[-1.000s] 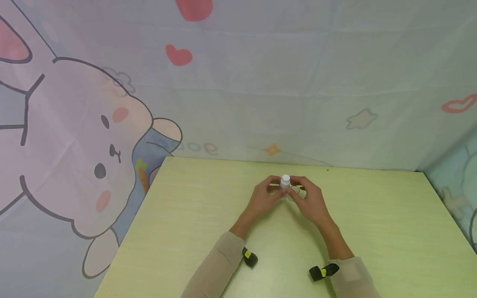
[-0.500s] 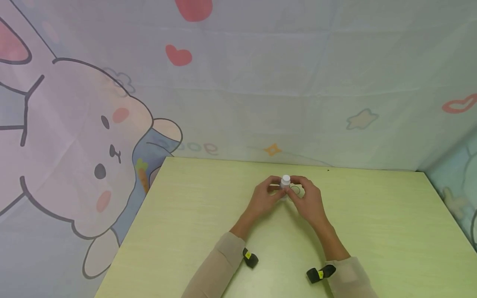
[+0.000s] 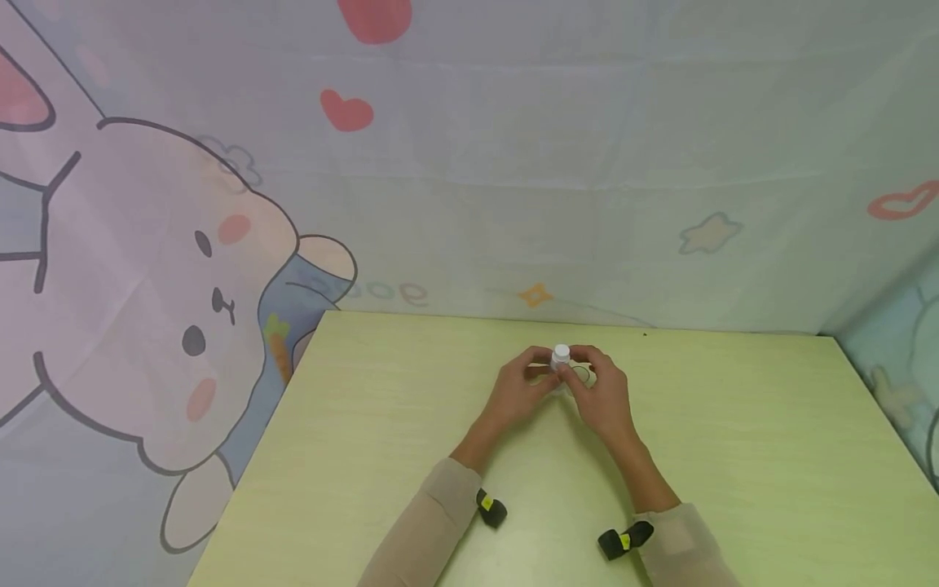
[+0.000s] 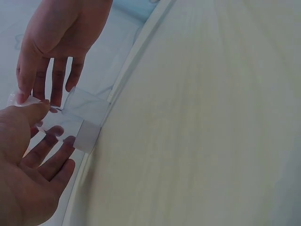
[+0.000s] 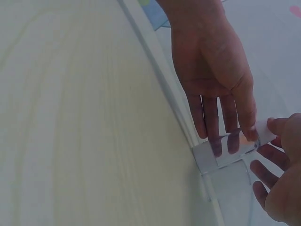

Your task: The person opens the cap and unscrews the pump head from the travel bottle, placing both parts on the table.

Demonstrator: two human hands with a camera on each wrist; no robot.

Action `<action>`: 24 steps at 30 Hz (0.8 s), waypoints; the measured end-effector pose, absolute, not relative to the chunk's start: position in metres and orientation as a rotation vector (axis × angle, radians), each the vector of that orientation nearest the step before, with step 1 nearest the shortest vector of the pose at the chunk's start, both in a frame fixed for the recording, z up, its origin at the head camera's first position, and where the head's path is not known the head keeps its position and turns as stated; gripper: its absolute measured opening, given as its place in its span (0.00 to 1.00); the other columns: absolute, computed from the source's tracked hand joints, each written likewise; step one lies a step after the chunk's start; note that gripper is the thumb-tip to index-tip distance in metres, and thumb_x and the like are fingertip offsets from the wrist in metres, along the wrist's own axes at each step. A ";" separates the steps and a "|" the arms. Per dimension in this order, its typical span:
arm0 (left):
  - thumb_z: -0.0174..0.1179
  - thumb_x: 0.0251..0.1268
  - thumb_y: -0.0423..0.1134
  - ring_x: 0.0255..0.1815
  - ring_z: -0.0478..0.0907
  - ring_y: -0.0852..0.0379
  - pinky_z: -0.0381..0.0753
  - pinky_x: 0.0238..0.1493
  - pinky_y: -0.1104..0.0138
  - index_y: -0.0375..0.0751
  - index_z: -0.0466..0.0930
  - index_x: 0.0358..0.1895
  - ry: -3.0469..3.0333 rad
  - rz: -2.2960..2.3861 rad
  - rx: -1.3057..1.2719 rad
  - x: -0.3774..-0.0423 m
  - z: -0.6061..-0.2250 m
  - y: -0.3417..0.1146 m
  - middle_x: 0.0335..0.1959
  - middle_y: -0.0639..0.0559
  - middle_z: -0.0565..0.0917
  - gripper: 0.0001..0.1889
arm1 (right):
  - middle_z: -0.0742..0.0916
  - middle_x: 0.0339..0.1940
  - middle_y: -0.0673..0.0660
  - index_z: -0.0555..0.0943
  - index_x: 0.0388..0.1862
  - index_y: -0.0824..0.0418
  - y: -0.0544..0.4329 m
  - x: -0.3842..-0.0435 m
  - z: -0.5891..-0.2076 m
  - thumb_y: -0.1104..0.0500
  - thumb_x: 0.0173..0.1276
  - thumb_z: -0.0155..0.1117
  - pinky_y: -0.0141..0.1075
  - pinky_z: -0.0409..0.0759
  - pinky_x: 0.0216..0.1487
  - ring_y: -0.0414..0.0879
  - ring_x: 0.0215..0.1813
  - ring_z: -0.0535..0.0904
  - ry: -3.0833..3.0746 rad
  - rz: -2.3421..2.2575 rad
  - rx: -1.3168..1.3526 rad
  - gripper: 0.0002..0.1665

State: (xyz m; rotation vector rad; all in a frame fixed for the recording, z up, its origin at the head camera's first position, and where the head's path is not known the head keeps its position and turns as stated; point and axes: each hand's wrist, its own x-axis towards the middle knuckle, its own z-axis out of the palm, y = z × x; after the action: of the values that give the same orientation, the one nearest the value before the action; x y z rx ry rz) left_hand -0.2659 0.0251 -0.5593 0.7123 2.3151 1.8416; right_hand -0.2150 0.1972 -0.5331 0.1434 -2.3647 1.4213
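Observation:
A small bottle (image 3: pixel 561 359) with a white cap stands upright between the hands in the head view; its clear lower body shows in the right wrist view. My left hand (image 3: pixel 515 390) holds the body, thumb on the near side and fingers round the far side, some showing through the clear plastic. My right hand (image 3: pixel 607 395) pinches the bottle's white upper part with its thumb just below the cap (image 3: pixel 562 350), fingers behind. Beside the bottle on the right is a clear round container (image 3: pixel 581 375) with a thin dark rim; its clear wall (image 5: pixel 230 181) also shows in the right wrist view.
Both hands work over the far half of a pale yellow-green table (image 3: pixel 411 424). Behind its far edge hangs a printed cloth (image 3: pixel 513 163) with a rabbit and hearts. Black wrist cameras (image 3: pixel 491 509) sit on the beige sleeves.
My right hand and forearm have shifted slightly left, the thumb closer in over the front of the bottle. The left hand stays nearly still; the bottle remains upright.

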 end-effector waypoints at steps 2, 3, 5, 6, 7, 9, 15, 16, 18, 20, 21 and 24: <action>0.69 0.75 0.48 0.62 0.84 0.50 0.86 0.57 0.67 0.55 0.82 0.61 2.312 1.843 0.712 -0.266 -0.559 0.025 0.60 0.56 0.84 0.16 | 0.88 0.57 0.64 0.82 0.60 0.64 0.197 -0.215 -0.533 0.55 0.78 0.70 0.57 0.76 0.68 0.61 0.65 0.80 -2.362 1.424 0.135 0.19; 0.69 0.75 0.48 0.63 0.84 0.50 0.86 0.57 0.67 0.55 0.82 0.61 2.315 1.840 0.708 -0.266 -0.559 0.025 0.61 0.56 0.84 0.16 | 0.88 0.57 0.64 0.82 0.60 0.64 0.197 -0.216 -0.532 0.55 0.78 0.70 0.57 0.76 0.67 0.61 0.64 0.80 -2.363 1.421 0.134 0.19; 0.69 0.75 0.49 0.63 0.84 0.51 0.86 0.57 0.66 0.56 0.82 0.61 2.318 1.835 0.697 -0.266 -0.558 0.025 0.62 0.55 0.83 0.17 | 0.88 0.57 0.63 0.82 0.60 0.64 0.198 -0.216 -0.532 0.55 0.78 0.70 0.57 0.76 0.66 0.61 0.63 0.80 -2.368 1.414 0.136 0.19; 0.69 0.75 0.50 0.63 0.84 0.52 0.86 0.57 0.66 0.57 0.82 0.62 2.319 1.832 0.692 -0.266 -0.558 0.025 0.63 0.54 0.83 0.17 | 0.88 0.57 0.63 0.82 0.59 0.64 0.198 -0.217 -0.532 0.55 0.78 0.70 0.57 0.77 0.66 0.61 0.63 0.81 -2.368 1.411 0.138 0.18; 0.69 0.75 0.50 0.64 0.84 0.52 0.86 0.57 0.65 0.57 0.81 0.62 2.317 1.830 0.684 -0.266 -0.558 0.025 0.64 0.54 0.82 0.17 | 0.88 0.56 0.64 0.82 0.59 0.64 0.198 -0.217 -0.532 0.55 0.78 0.70 0.57 0.77 0.65 0.61 0.62 0.81 -2.370 1.406 0.141 0.18; 0.69 0.75 0.51 0.64 0.83 0.52 0.87 0.56 0.64 0.58 0.81 0.62 2.313 1.829 0.676 -0.266 -0.559 0.025 0.65 0.53 0.81 0.17 | 0.88 0.56 0.64 0.82 0.59 0.64 0.198 -0.218 -0.533 0.55 0.78 0.70 0.58 0.77 0.65 0.61 0.62 0.81 -2.372 1.399 0.145 0.18; 0.68 0.75 0.50 0.64 0.84 0.48 0.87 0.56 0.63 0.56 0.81 0.60 2.308 1.826 0.692 -0.264 -0.559 0.025 0.61 0.54 0.80 0.16 | 0.88 0.56 0.64 0.82 0.60 0.64 0.199 -0.217 -0.533 0.56 0.78 0.70 0.60 0.78 0.64 0.62 0.61 0.81 -2.383 1.390 0.138 0.18; 0.68 0.75 0.49 0.63 0.84 0.48 0.87 0.56 0.63 0.55 0.81 0.60 2.312 1.823 0.693 -0.263 -0.558 0.026 0.60 0.54 0.80 0.16 | 0.88 0.56 0.64 0.82 0.59 0.64 0.199 -0.217 -0.533 0.56 0.78 0.70 0.60 0.78 0.64 0.62 0.61 0.81 -2.385 1.389 0.134 0.18; 0.69 0.75 0.48 0.62 0.85 0.47 0.88 0.56 0.63 0.53 0.81 0.59 2.322 1.821 0.698 -0.263 -0.558 0.026 0.58 0.53 0.80 0.15 | 0.88 0.56 0.64 0.83 0.59 0.64 0.198 -0.216 -0.534 0.56 0.78 0.70 0.60 0.78 0.64 0.62 0.61 0.81 -2.389 1.385 0.134 0.18; 0.69 0.75 0.47 0.61 0.85 0.46 0.88 0.55 0.64 0.51 0.81 0.60 2.335 1.818 0.704 -0.262 -0.558 0.026 0.57 0.51 0.79 0.16 | 0.88 0.56 0.64 0.83 0.59 0.64 0.198 -0.215 -0.533 0.56 0.78 0.69 0.60 0.79 0.64 0.63 0.61 0.81 -2.388 1.386 0.138 0.17; 0.69 0.75 0.46 0.60 0.86 0.45 0.88 0.54 0.64 0.50 0.81 0.60 2.346 1.816 0.706 -0.262 -0.557 0.026 0.57 0.50 0.78 0.16 | 0.88 0.56 0.64 0.83 0.59 0.64 0.198 -0.215 -0.533 0.56 0.78 0.69 0.60 0.79 0.64 0.63 0.61 0.81 -2.386 1.385 0.142 0.17; 0.70 0.75 0.45 0.59 0.85 0.46 0.87 0.55 0.66 0.47 0.81 0.60 2.381 1.808 0.725 -0.263 -0.557 0.026 0.54 0.46 0.77 0.16 | 0.88 0.56 0.64 0.83 0.60 0.64 0.198 -0.216 -0.533 0.56 0.79 0.69 0.61 0.78 0.64 0.63 0.61 0.81 -2.381 1.387 0.152 0.17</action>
State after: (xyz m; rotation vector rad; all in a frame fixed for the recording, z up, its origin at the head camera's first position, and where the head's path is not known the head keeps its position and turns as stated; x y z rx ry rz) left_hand -0.2628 0.0262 -0.5568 0.7245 2.3807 1.8080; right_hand -0.2155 0.1976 -0.5326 0.1520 -2.3808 1.3871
